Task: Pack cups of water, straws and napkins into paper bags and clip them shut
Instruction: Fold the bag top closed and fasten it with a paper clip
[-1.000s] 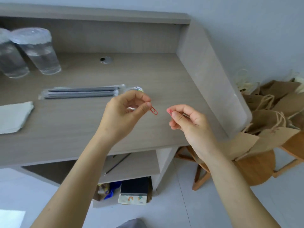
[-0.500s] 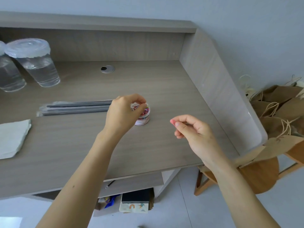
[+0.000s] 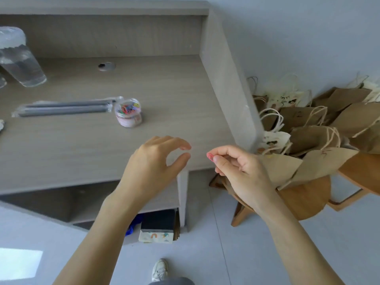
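Observation:
My right hand [image 3: 239, 167] pinches a red paper clip [image 3: 210, 156] between thumb and forefinger, just off the desk's right front corner. My left hand [image 3: 156, 163] hovers above the desk's front edge, empty, with fingers loosely curved and thumb apart from them. A small clear tub of coloured paper clips [image 3: 128, 112] stands on the desk [image 3: 164, 89]. Wrapped dark straws [image 3: 63, 109] lie left of the tub. A lidded cup of water [image 3: 19, 58] stands at the back left. Brown paper bags [image 3: 320, 140] with cord handles are piled on a wooden chair to the right.
The desk has a raised back and a right side wall [image 3: 228, 79]. A cable hole [image 3: 106, 66] sits near the back. Below the desk are shelves with a dark box [image 3: 158, 225]. The wooden chair [image 3: 304, 200] stands right of the desk. My shoe [image 3: 159, 269] is on the floor.
My left hand dropped its clip into the tub and drew back toward the desk's front edge, now empty. My view swung right toward the bags. The right hand kept its clip.

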The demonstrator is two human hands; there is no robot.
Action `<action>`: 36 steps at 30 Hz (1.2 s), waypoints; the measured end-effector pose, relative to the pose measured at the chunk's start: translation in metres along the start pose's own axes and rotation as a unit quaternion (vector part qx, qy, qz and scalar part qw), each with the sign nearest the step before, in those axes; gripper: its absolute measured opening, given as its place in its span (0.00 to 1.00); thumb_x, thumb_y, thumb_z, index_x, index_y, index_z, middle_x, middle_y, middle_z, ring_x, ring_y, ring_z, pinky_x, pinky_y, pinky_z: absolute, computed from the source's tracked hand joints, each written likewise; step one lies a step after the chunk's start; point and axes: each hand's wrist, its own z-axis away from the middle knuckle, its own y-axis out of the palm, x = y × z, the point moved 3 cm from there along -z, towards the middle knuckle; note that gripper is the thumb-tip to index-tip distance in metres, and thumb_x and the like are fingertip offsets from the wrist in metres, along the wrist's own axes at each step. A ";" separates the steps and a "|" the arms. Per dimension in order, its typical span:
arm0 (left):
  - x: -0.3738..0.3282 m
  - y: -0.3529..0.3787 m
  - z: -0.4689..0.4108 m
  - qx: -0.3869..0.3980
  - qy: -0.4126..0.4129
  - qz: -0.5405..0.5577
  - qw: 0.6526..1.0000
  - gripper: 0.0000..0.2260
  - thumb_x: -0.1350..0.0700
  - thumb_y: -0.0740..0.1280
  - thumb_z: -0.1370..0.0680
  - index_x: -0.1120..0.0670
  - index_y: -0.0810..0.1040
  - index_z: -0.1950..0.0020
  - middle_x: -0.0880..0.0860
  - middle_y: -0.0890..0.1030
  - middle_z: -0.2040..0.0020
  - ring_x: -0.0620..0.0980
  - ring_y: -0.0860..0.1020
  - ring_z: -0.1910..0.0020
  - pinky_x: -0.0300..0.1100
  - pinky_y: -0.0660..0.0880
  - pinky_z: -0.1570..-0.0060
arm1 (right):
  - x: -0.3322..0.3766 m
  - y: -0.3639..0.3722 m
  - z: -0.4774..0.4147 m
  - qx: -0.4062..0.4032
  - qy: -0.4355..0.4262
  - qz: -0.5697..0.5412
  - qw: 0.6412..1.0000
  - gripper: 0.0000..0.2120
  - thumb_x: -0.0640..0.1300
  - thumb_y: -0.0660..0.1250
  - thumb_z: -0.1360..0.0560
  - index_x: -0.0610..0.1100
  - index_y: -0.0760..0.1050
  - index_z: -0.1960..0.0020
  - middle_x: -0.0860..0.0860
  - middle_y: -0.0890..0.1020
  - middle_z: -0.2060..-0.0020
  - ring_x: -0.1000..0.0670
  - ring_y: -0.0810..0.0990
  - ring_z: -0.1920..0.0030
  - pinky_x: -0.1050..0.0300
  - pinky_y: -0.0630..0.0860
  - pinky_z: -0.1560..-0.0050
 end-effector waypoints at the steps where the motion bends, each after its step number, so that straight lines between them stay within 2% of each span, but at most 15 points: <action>1: -0.015 0.013 0.009 0.008 -0.001 -0.002 1.000 0.15 0.45 0.59 0.28 0.49 0.81 0.51 0.43 0.81 0.53 0.45 0.79 0.55 0.49 0.78 0.58 | -0.005 -0.015 0.015 0.001 -0.005 0.003 1.000 0.13 0.37 0.64 0.24 0.55 0.78 0.58 0.60 0.81 0.62 0.59 0.78 0.64 0.67 0.74 0.58; 3: -0.047 0.044 0.027 0.025 -0.004 0.009 1.000 0.14 0.45 0.60 0.27 0.49 0.81 0.51 0.42 0.81 0.54 0.38 0.77 0.59 0.47 0.78 0.59 | -0.020 -0.049 0.047 0.002 -0.003 0.013 1.000 0.13 0.37 0.63 0.23 0.54 0.77 0.57 0.60 0.81 0.63 0.59 0.78 0.64 0.69 0.73 0.59; 7: -0.118 0.126 0.046 0.103 -0.002 0.040 0.994 0.13 0.45 0.61 0.28 0.48 0.81 0.51 0.41 0.81 0.55 0.44 0.79 0.54 0.47 0.77 0.56 | -0.060 -0.129 0.112 -0.040 0.037 0.056 0.997 0.15 0.37 0.60 0.22 0.57 0.74 0.56 0.60 0.80 0.60 0.63 0.76 0.63 0.71 0.72 0.59; 9: -0.156 0.167 0.042 0.150 0.032 0.045 0.987 0.14 0.44 0.60 0.28 0.47 0.81 0.51 0.43 0.82 0.54 0.45 0.79 0.55 0.48 0.78 0.56 | -0.079 -0.173 0.139 -0.069 0.049 0.094 0.992 0.14 0.37 0.58 0.21 0.55 0.75 0.54 0.61 0.77 0.59 0.66 0.75 0.61 0.72 0.70 0.57; 11: -0.195 0.207 0.031 0.190 0.067 0.057 0.978 0.13 0.46 0.61 0.28 0.48 0.81 0.51 0.44 0.82 0.54 0.44 0.79 0.54 0.46 0.77 0.54 | -0.094 -0.219 0.161 -0.109 0.063 0.112 0.986 0.12 0.37 0.58 0.21 0.51 0.76 0.53 0.62 0.75 0.64 0.66 0.74 0.60 0.74 0.68 0.56; 15: -0.273 0.284 0.004 0.235 0.146 0.085 0.957 0.14 0.45 0.60 0.28 0.49 0.82 0.52 0.45 0.83 0.56 0.42 0.79 0.57 0.41 0.76 0.56 | -0.124 -0.309 0.197 -0.208 0.110 0.097 0.967 0.12 0.42 0.58 0.21 0.56 0.72 0.59 0.66 0.76 0.68 0.63 0.74 0.64 0.72 0.68 0.59; 18: -0.324 0.349 -0.021 0.264 0.176 0.091 0.944 0.17 0.41 0.57 0.29 0.46 0.81 0.53 0.44 0.83 0.57 0.44 0.80 0.59 0.44 0.77 0.58 | -0.154 -0.379 0.214 -0.273 0.156 0.054 0.948 0.13 0.41 0.59 0.21 0.55 0.73 0.60 0.62 0.76 0.71 0.60 0.73 0.69 0.69 0.70 0.62; 22: -0.386 0.440 -0.065 0.292 0.204 0.108 0.928 0.20 0.41 0.55 0.30 0.49 0.81 0.53 0.44 0.82 0.58 0.46 0.79 0.58 0.46 0.77 0.58 | -0.192 -0.478 0.215 -0.330 0.185 0.040 0.925 0.10 0.40 0.61 0.22 0.53 0.76 0.58 0.59 0.79 0.69 0.59 0.76 0.69 0.69 0.72 0.62; 25: -0.434 0.500 -0.107 0.328 0.208 0.113 0.915 0.16 0.42 0.57 0.28 0.47 0.81 0.53 0.43 0.82 0.56 0.44 0.79 0.57 0.46 0.77 0.57 | -0.207 -0.553 0.206 -0.357 0.208 0.032 0.910 0.10 0.41 0.62 0.23 0.54 0.76 0.57 0.57 0.80 0.71 0.59 0.77 0.70 0.69 0.73 0.63; 29: -0.501 0.560 -0.161 0.345 0.243 0.122 0.899 0.06 0.54 0.65 0.24 0.50 0.81 0.51 0.44 0.82 0.55 0.41 0.79 0.56 0.43 0.78 0.56 | -0.221 -0.643 0.194 -0.375 0.204 0.026 0.904 0.10 0.40 0.62 0.23 0.52 0.77 0.57 0.57 0.80 0.71 0.60 0.77 0.69 0.70 0.73 0.64; 32: -0.538 0.603 -0.193 0.355 0.233 0.122 0.897 0.09 0.50 0.61 0.25 0.48 0.81 0.52 0.41 0.81 0.56 0.38 0.78 0.55 0.46 0.78 0.56 | -0.240 -0.705 0.183 -0.384 0.190 0.018 0.903 0.10 0.38 0.62 0.23 0.52 0.77 0.57 0.57 0.80 0.71 0.61 0.77 0.69 0.71 0.72 0.65; 36: -0.577 0.672 -0.232 0.350 0.215 0.096 0.907 0.06 0.53 0.64 0.23 0.48 0.81 0.50 0.43 0.82 0.53 0.39 0.78 0.53 0.46 0.78 0.55 | -0.278 -0.789 0.160 -0.365 0.175 0.002 0.914 0.10 0.38 0.62 0.23 0.52 0.78 0.56 0.54 0.80 0.70 0.59 0.76 0.69 0.70 0.73 0.66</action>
